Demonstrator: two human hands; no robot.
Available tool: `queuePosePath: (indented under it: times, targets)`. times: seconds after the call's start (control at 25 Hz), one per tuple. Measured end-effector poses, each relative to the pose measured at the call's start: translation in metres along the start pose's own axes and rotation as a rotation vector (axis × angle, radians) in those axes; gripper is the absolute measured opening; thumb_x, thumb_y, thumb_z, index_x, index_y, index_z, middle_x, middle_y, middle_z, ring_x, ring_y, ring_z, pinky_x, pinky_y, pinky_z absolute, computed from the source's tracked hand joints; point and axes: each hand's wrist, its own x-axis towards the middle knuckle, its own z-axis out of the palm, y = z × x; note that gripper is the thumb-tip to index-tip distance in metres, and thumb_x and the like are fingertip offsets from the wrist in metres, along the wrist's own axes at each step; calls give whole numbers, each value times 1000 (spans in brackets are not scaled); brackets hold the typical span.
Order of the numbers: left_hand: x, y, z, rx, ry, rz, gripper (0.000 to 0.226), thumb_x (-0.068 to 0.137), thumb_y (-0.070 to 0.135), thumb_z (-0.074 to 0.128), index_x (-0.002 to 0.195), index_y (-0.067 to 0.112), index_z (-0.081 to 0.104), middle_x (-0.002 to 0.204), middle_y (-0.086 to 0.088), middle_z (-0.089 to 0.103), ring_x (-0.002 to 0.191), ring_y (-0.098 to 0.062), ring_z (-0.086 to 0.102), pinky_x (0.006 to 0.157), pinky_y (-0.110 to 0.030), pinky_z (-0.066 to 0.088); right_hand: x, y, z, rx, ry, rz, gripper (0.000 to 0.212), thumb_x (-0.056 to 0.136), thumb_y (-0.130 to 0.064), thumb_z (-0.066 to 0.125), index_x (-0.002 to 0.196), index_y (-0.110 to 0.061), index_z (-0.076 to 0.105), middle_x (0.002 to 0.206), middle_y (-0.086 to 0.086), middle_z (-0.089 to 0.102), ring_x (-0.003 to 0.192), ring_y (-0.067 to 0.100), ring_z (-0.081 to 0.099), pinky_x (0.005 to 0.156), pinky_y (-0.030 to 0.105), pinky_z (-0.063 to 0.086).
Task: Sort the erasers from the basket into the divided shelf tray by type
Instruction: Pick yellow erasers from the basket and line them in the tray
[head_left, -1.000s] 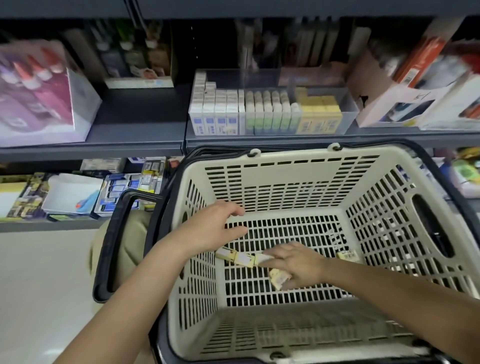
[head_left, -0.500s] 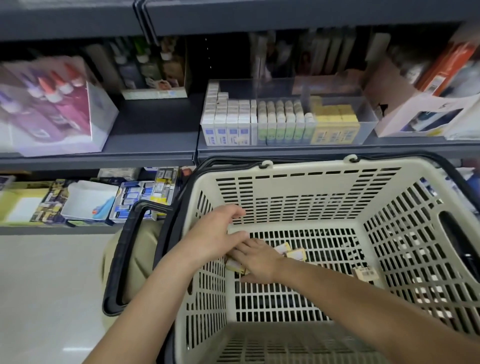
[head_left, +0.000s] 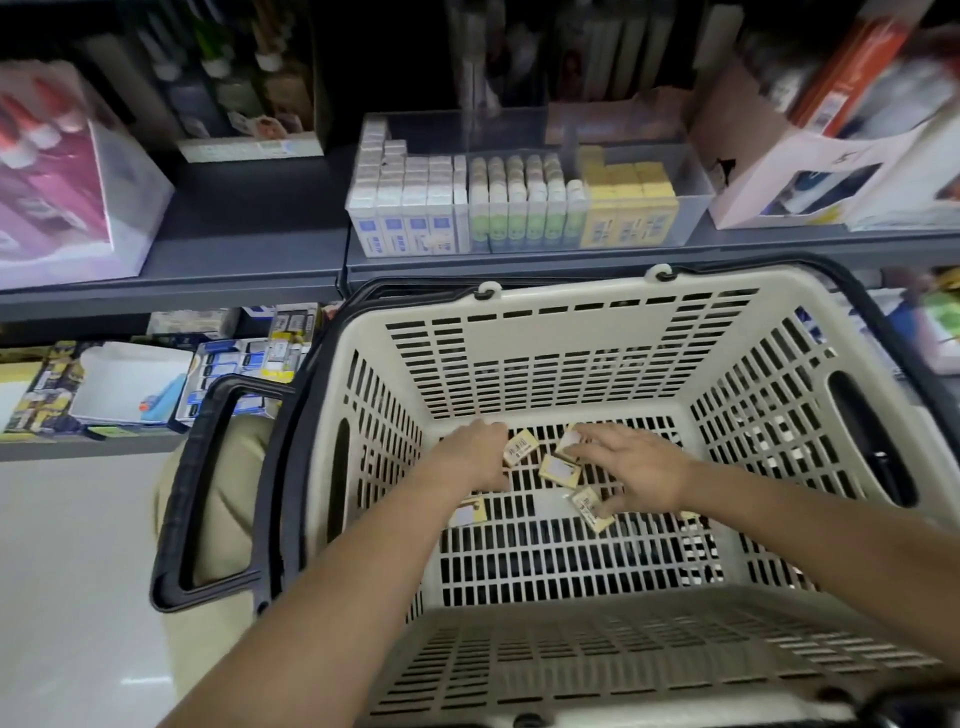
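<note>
Reaching into the basket (head_left: 571, 358), both hands meet at its slotted floor, where several loose yellow erasers (head_left: 560, 470) lie flat and scattered. The left hand (head_left: 475, 460) has its fingers curled downward with the tips against one eraser (head_left: 519, 448); whether they grip it cannot be told. The right hand (head_left: 641, 470) spreads nearly straight fingers (head_left: 597, 436) over an eraser on the far side, and its thumb touches another (head_left: 591, 508) on the near side. One more lies just beside the left wrist. Behind the basket, on the shelf (head_left: 249, 249), stands the clear divided tray (head_left: 696, 176). Its left compartment holds white-blue erasers (head_left: 405, 218), the middle holds green erasers (head_left: 524, 213), and the right holds yellow ones, all upright in rows.
</note>
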Motion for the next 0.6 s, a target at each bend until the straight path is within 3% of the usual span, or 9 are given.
queuePosePath:
  times: [0.16, 0.28, 0.4, 0.48, 0.6]
  targets:
    - [4, -30, 55, -12, -27, -113, 70, 69, 35, 79, 125, 14, 43, 129, -6, 43, 121, -24, 39, 105, -41, 36, -6, -7, 4, 88, -37, 95, 99, 71, -60, 67, 146, -29, 11, 153, 0, 4, 140, 23, 9, 112, 38, 21]
    - [9, -41, 63, -65, 12, -48, 46, 75, 25, 75, 112, 16, 48, 117, -3, 49, 102, -17, 43, 90, -30, 40, -3, -16, 7, -18, 35, 70, 90, 69, -62, 65, 139, -22, 26, 142, 2, 23, 131, 22, 24, 106, 36, 28]
    - [18, -29, 56, -330, 92, -83, 30, 80, 20, 69, 100, 20, 47, 103, -1, 51, 83, -13, 49, 67, -25, 41, -6, -21, 10, 20, 65, 73, 67, 77, -59, 58, 128, -20, 39, 128, 2, 45, 111, 17, 45, 88, 30, 39]
    - [23, -23, 53, -510, 115, -99, 29, 81, 18, 67, 99, 20, 45, 97, -1, 55, 75, -13, 51, 58, -24, 41, -9, -26, 12, 90, 8, 66, 64, 81, -51, 59, 132, -21, 35, 131, 1, 46, 109, 18, 51, 82, 29, 44]
    - [25, -17, 49, -871, 48, -95, 21, 85, 11, 63, 104, 13, 53, 100, -7, 59, 80, -16, 55, 65, -27, 51, -12, -32, 7, 151, -20, 67, 59, 80, -42, 63, 129, -22, 36, 117, -1, 53, 100, 19, 57, 75, 32, 50]
